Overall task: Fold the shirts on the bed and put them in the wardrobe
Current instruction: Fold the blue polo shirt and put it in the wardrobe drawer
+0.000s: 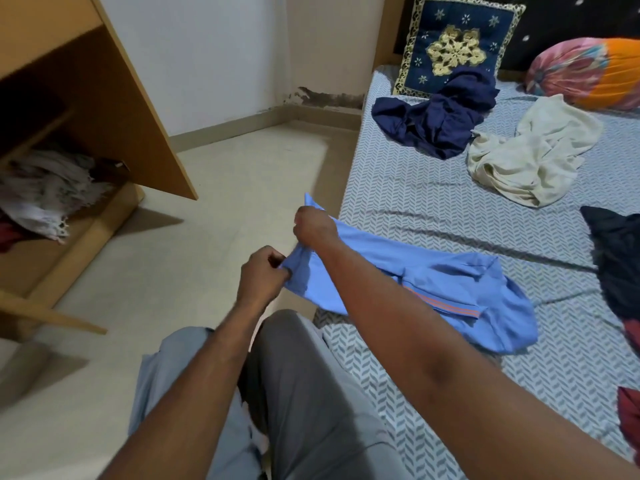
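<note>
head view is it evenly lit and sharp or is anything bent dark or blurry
Head view: the wide-angle bend makes the wardrobe side lean, and its upper shelf is lost in the dark; head view again, the floor shows a bright patch and soft shadows; the blue shirt is sharp, the bottom-left corner smeared.

Left of left hand [263, 271]: bare floor [214, 202] as far as the wardrobe [52, 46]; its slanting panel [156, 133] juts out over the floor
Wardrobe shelf: clothes pile [45, 188] lies on it
Right of right hand [313, 226]: bed [415, 202] edge just beside; blue shirt [433, 282] drapes over it
Beyond right hand: bare sheet; then navy shirt [440, 123] and cream shirt [526, 154]
Below both hands: knee [304, 368] near
</note>
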